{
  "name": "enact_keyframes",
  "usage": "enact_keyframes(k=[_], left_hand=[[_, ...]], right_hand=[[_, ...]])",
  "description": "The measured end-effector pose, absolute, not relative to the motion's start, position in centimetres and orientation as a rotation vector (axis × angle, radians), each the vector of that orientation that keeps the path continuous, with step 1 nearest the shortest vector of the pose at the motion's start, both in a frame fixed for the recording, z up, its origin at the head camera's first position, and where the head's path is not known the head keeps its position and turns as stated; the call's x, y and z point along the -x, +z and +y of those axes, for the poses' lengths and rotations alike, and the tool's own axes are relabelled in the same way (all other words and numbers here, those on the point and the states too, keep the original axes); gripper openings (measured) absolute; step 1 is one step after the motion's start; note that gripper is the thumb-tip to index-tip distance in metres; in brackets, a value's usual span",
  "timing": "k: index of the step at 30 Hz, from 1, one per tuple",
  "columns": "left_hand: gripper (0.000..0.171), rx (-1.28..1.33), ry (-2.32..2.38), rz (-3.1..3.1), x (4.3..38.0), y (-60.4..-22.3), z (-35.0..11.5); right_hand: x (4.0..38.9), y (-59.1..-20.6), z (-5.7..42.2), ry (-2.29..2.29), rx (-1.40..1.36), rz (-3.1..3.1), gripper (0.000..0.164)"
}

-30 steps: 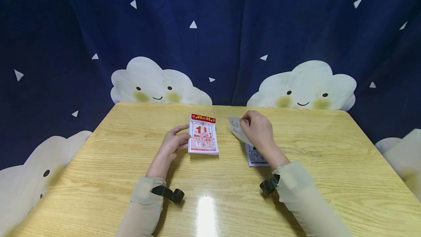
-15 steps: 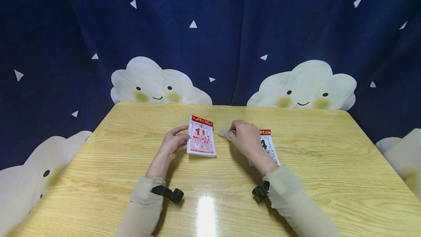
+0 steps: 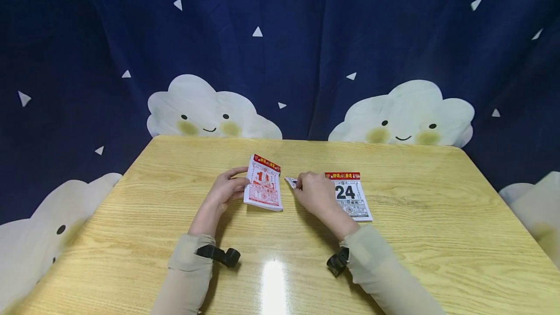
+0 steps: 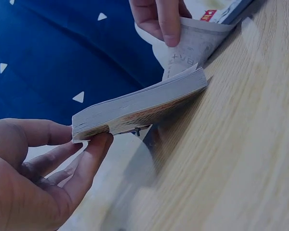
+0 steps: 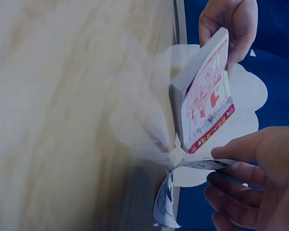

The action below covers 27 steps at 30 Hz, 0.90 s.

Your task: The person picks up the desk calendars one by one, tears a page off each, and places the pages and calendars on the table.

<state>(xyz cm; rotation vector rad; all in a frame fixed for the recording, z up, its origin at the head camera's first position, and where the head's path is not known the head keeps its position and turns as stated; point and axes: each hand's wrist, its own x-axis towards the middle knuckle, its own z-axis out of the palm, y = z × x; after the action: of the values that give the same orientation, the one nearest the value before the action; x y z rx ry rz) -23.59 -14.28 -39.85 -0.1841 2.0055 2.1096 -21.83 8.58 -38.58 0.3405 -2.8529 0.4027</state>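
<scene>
My left hand (image 3: 223, 191) pinches the left edge of a thick tear-off calendar (image 3: 264, 186) with a red header and red print, thumb on one face and fingers on the other. The calendar is held tilted at the table; in the left wrist view its thick page edge (image 4: 135, 103) faces the camera. Just to its right, my right hand (image 3: 317, 196) pinches a loose, curled calendar sheet (image 5: 209, 164) between thumb and fingers. Most of that sheet is hidden behind the hand in the head view. A second tear-off calendar (image 3: 352, 203), showing a black 24, lies flat beside my right wrist.
Both hands work above a light wooden table (image 3: 420, 237). Behind its far edge hangs a dark blue curtain (image 3: 288, 52) with white triangles and smiling clouds. Bare tabletop extends to the left and right of the calendars.
My right hand has moved left and slightly down with the sheet, uncovering the calendar marked 24. The left hand has shifted its calendar slightly left and turned it a little.
</scene>
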Motion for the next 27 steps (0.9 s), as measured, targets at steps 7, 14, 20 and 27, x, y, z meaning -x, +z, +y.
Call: enact_keyframes(k=[7, 14, 20, 27], left_hand=[[0.049, 0.198, 2.085, 2.027, 23.6, -39.8, -14.4], [0.049, 0.22, 2.072, 2.025, 23.6, -39.7, -14.6], [0.049, 0.235, 2.068, 2.034, 23.7, -39.7, -15.0], [0.048, 0.254, 2.045, 2.067, 23.7, -39.8, -15.2]], right_hand=[[21.6, -39.2, 7.7, 0.534, -0.327, -2.975, 0.013], [21.6, -39.7, 7.5, 0.639, -0.394, -3.048, 0.018], [21.4, -39.7, 7.4, 0.534, -0.482, -3.131, 0.037], [20.9, -39.6, 7.6, 0.412, -0.614, -3.137, 0.057]])
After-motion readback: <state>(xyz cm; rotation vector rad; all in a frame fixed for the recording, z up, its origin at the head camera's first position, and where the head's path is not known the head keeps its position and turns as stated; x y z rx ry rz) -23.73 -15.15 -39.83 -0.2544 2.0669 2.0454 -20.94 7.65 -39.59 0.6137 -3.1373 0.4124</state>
